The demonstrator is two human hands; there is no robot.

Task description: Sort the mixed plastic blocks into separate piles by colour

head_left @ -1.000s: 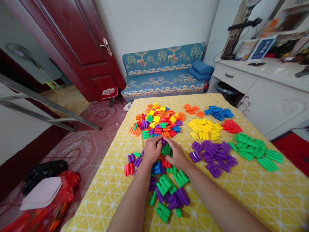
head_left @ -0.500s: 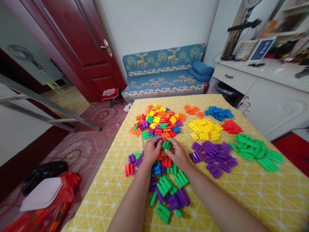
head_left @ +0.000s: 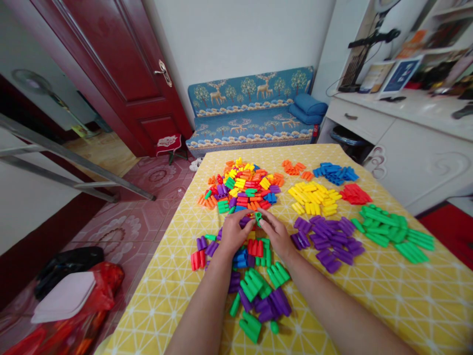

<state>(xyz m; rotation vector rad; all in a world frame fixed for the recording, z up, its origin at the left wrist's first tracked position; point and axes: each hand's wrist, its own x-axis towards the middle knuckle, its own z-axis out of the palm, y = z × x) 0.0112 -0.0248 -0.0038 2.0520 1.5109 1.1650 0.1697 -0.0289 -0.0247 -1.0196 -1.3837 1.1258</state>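
My right hand (head_left: 276,235) pinches a green plastic building block (head_left: 258,217) between thumb and fingers, its hollow end turned up. Close beside it, my left hand (head_left: 233,233) curls its fingers and thumb around a purple block (head_left: 244,222), partly hidden by the hand. Both hands are just in front of a mixed heap of coloured blocks (head_left: 244,185). Below and between my forearms lie loose green blocks (head_left: 252,284), purple blocks (head_left: 277,301), a red block (head_left: 254,247) and a blue block (head_left: 241,258).
Sorted piles lie to the right on the yellow tablecloth (head_left: 155,305): purple (head_left: 332,239), green (head_left: 384,224), yellow (head_left: 314,197), red (head_left: 355,194), blue (head_left: 335,173) and orange (head_left: 293,167). A blue sofa (head_left: 251,116) stands behind the table, a white cabinet (head_left: 417,158) at right.
My right hand has closed on the green block, lifted it slightly and turned its hollow end up. My left hand has shifted slightly, with its fingertips nearer the right hand.
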